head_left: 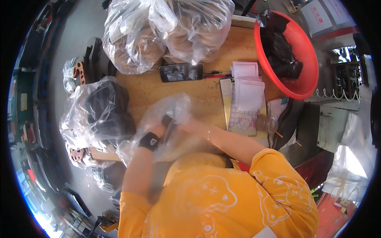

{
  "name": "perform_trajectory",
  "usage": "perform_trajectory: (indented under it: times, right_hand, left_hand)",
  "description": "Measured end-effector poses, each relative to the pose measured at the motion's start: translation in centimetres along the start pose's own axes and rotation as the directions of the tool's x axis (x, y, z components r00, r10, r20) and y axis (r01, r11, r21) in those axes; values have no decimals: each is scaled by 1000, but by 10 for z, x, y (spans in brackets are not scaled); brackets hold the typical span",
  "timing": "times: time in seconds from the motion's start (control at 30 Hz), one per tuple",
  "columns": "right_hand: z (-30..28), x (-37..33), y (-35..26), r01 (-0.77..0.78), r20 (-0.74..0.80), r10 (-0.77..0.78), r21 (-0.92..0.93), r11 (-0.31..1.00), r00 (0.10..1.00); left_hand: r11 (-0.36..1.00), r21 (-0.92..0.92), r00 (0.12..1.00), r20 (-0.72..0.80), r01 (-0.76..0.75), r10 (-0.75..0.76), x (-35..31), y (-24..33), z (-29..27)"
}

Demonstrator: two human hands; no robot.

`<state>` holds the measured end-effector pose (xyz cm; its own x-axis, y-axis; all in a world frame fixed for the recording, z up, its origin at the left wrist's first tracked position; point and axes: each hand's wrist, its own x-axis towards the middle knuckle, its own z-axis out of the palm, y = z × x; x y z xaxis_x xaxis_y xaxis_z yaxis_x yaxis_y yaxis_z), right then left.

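Over the near part of the wooden table, a clear plastic bag (177, 104) is bunched up around both my hands. A small dark piece (168, 120) shows between them, blurred, its kind unclear. My left hand (158, 128) is at the left of this piece, partly behind the film, with a black band (149, 141) at its wrist. From the right, my right hand (191, 125) meets the bag beside the dark piece. Film and motion blur hide the fingers of both hands, so their grip does not show.
Large clear bags of round tan pieces (135, 49) stand at the back, and a bag of dark pieces (107, 107) at the left. Behind my hands lies a phone (181, 73). Papers (249, 93), a jar (266, 123) and a red basin (311, 67) are to the right.
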<state>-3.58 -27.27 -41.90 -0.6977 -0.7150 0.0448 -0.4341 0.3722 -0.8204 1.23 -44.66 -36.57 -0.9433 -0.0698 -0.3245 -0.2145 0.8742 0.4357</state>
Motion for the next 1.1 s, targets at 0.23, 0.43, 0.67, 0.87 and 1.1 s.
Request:
perform_trajectory:
  times: [0.23, 0.43, 0.67, 0.87, 1.1]
  right_hand:
    - [-46, 21, -47, -590, 464, 506, 45, 806, 727]
    - [-163, -19, -139, -403, -188, 387, -56, 913, 903]
    - [-115, -140, -214, -266, -426, 321, 185, 946, 846]
    - [-79, -255, -253, -409, -708, 459, 258, 875, 536]
    - [-75, -466, -331, -672, -977, 186, 207, 711, -104]
  left_hand:
    - [962, -80, 958, 142, 260, -248, 7, -4, -24]
    - [990, -114, 996, 5, -86, 87, -60, 35, -107]
    - [-139, -760, 426, -494, -635, 758, -199, 160, -248]
    - [-465, -864, 216, -425, 193, 879, -252, 252, -246]
    - [-228, -734, -298, -511, 640, 806, -303, 311, -177]
